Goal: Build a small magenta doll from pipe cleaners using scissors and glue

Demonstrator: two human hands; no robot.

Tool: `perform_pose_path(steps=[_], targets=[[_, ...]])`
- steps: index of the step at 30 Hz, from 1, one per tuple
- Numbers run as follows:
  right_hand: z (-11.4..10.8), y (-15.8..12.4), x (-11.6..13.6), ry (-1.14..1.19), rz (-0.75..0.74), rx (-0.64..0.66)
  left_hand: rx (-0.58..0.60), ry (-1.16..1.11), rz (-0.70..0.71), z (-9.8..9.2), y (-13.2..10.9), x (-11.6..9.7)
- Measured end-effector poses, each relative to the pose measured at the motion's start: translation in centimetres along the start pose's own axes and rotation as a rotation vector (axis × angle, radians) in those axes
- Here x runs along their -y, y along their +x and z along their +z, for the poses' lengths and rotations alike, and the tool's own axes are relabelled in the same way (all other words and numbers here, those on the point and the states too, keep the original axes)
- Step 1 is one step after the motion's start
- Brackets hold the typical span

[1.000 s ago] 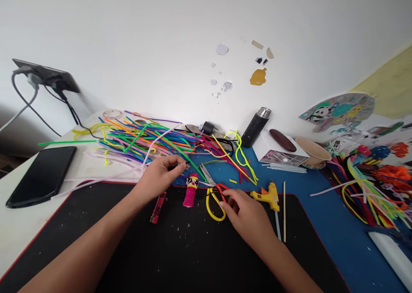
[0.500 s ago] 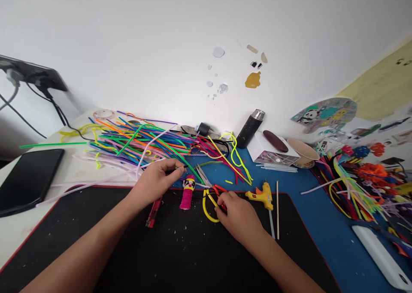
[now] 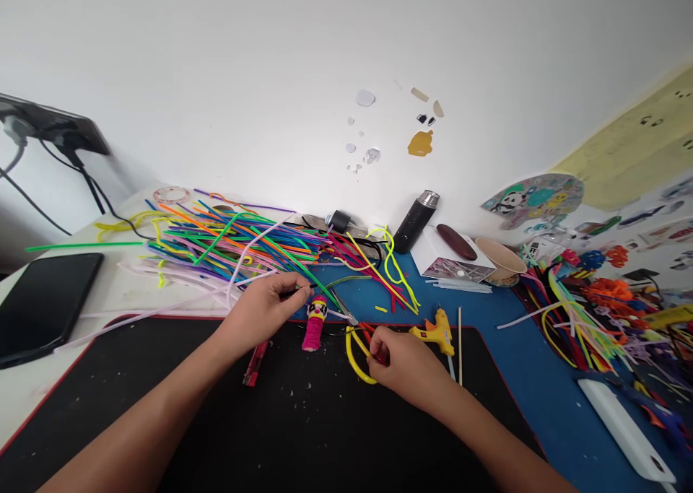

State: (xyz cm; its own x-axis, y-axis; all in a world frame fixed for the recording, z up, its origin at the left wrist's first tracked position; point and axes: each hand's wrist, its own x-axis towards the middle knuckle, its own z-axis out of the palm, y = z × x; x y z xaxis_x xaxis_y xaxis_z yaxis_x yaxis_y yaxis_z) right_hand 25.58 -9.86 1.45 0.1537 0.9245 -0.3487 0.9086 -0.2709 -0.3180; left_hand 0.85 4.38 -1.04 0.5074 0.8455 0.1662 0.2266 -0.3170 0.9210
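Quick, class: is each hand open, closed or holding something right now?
Left hand: closed, pinching a thin dark strand.
Right hand: closed on the scissors at the handles.

One left hand (image 3: 266, 307), one right hand (image 3: 403, 365), one pair of scissors (image 3: 359, 342), one black strand (image 3: 293, 289), one pink figure (image 3: 312, 330).
Left: one phone (image 3: 48, 302). Near: one red tool (image 3: 255, 365). Far: one flask (image 3: 416, 222). Right: one glue gun (image 3: 441, 330), one thin stick (image 3: 460, 341). Two pipe-cleaner heaps (image 3: 254, 237), far and right.
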Motion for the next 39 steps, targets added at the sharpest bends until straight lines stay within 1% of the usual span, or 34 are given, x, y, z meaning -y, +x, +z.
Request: perform_pose_path(steps=[4,9,13,17,20,23,24,27,28,29,30,34,37,39], targets=[[0.1,-0.4,-0.8,0.131,0.001,0.055,0.004,0.012,-0.005,0.1,0.0,0.4],[1.1,-1.1,-1.9,0.287,-0.013,0.157,0.008,0.009,0.01,0.3,-0.1,0.7],[1.9,-2.1,-2.1,0.306,0.006,0.133,0.01,0.02,0.009,0.3,-0.1,0.7],[2.4,-3.9,-2.3,0.421,0.018,0.157,0.008,0.028,0.013,0.4,0.0,0.7],[2.8,-5.6,-2.6,0.541,0.039,0.223,0.0,0.017,0.0,0.5,0.0,0.7],[3.3,-7.3,-2.8,0.743,0.074,0.276,0.007,0.009,-0.024,0.7,-0.1,0.8],[3.5,-7.9,-2.8,0.816,0.09,0.305,0.014,0.011,-0.03,0.7,-0.1,0.9],[4.0,-9.4,-3.2,1.013,0.183,0.465,0.035,0.022,-0.037,0.8,-0.1,1.2],[4.2,-9.8,-3.4,1.05,0.177,0.492,0.038,0.024,-0.035,0.8,-0.1,1.3],[4.4,-10.1,-3.7,1.074,0.151,0.493,0.041,0.026,-0.033,0.8,-0.1,1.4],[4.7,-10.4,-4.0,1.096,0.138,0.517,0.044,0.027,-0.031,0.8,-0.1,1.4],[5.5,-10.4,-4.9,1.167,0.152,0.473,0.059,0.033,-0.026,0.9,-0.1,1.6],[5.9,-9.9,-5.0,1.21,0.127,0.49,0.068,0.028,-0.027,0.9,-0.1,1.7],[6.3,-9.5,-4.9,1.271,0.141,0.491,0.067,0.034,-0.024,0.9,-0.1,1.8]])
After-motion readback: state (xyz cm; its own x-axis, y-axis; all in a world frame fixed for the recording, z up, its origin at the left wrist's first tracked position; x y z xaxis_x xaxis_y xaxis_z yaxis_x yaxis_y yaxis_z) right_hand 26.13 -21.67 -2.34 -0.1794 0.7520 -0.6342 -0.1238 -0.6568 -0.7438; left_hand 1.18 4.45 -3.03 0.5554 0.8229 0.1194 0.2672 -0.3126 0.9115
